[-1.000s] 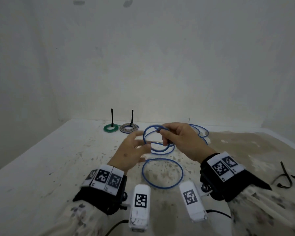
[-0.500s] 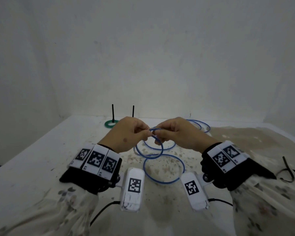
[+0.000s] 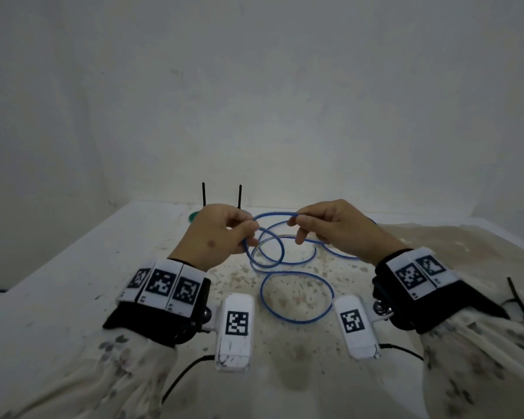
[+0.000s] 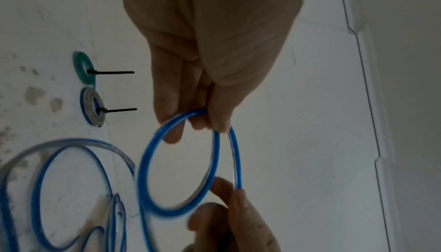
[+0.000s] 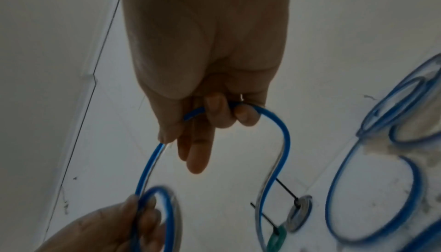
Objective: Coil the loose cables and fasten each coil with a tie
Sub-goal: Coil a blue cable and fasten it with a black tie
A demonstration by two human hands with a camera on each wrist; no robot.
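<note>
A long blue cable (image 3: 297,300) lies in loose loops on the white table (image 3: 58,285). My left hand (image 3: 218,237) pinches a small coil of it (image 4: 188,165) between thumb and fingers, held above the table. My right hand (image 3: 330,228) grips the strand (image 5: 284,135) a short way along, fingers curled round it, and the cable arches between the two hands (image 3: 273,213). In the right wrist view the left hand (image 5: 133,224) holds the small coil (image 5: 164,214) at the lower left.
Two finished coils stand at the table's far edge, one green (image 4: 84,69) and one grey and blue (image 4: 93,108), each with a black tie sticking up. More black ties (image 3: 518,300) lie at the right edge. A white wall rises behind.
The left hand came in and took hold of the small coil. The hands then drew apart, so a length of cable now spans between them.
</note>
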